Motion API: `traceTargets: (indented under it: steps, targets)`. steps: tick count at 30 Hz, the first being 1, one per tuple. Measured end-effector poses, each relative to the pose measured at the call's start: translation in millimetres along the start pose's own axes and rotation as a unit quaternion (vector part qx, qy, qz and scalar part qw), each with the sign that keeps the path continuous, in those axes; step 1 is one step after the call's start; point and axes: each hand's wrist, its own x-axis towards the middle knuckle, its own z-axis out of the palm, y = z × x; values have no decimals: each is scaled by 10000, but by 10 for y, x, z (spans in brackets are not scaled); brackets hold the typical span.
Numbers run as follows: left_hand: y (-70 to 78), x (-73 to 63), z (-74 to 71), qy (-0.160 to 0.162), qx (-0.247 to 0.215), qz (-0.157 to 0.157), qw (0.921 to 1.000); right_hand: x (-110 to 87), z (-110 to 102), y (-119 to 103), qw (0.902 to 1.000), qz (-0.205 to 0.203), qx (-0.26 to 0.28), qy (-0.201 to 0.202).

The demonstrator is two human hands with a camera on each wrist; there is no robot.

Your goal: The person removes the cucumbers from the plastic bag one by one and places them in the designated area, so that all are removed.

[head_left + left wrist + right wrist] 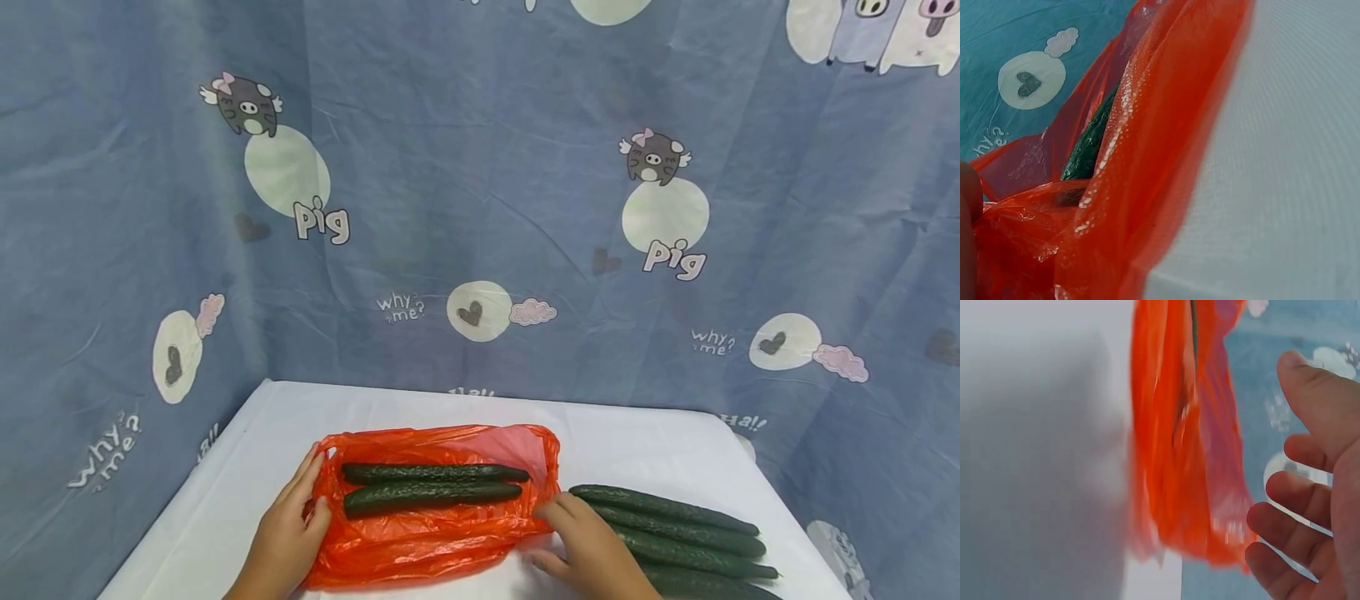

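Observation:
A red plastic bag (420, 533) lies spread on the table with its mouth facing up. Two dark green cucumbers (431, 495) rest side by side inside it. At the bag's left end, my left hand (283, 533) holds the edge between thumb and fingers; in the left wrist view the red film (1029, 219) wrinkles toward a finger. My right hand (588, 546) is beside the bag's right end, and the right wrist view shows its fingers (1291, 528) spread and loosely bent, holding nothing. More cucumbers (690, 546) lie in a row to its right.
A white cloth covers the table (630, 433). Behind it and at both sides hangs a blue curtain (480, 208) printed with pigs and hearts. The loose cucumbers run near the table's right front, partly behind my right forearm.

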Motion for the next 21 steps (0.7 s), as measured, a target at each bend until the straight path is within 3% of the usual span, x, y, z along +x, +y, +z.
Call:
traceTargets:
  steps: [7,21]
  targets:
    - [-16,-5,6,205,113,195,9995,259,148,-205,9994,87,162,-281]
    - [-21,-9,5,172,40,176,9997,695,254,-502,9983,371,85,-441]
